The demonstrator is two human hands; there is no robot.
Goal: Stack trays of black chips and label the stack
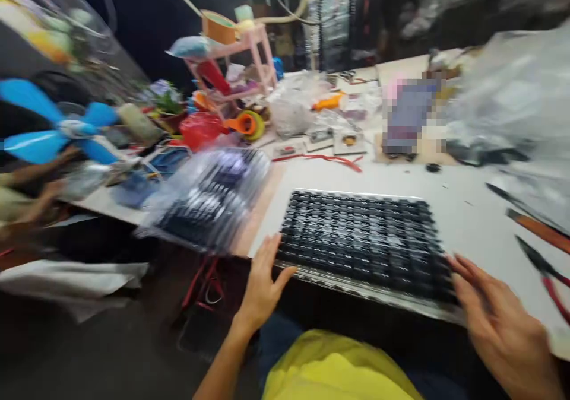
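A glossy black plastic tray with rows of small cells lies on the white table near its front edge. My left hand holds the tray's near left corner, fingers along the side and thumb at the front edge. At the opposite end, my right hand has its fingers against the right edge; its thumb is not clearly visible. To the left, a clear plastic bag with dark ribbed contents, blurred, rests on the table.
Pliers and an orange-handled tool lie at the right beside a large heap of clear plastic. A blue-bladed fan and another person's arm are at the left. Behind stands a pink rack; red strips lie before it.
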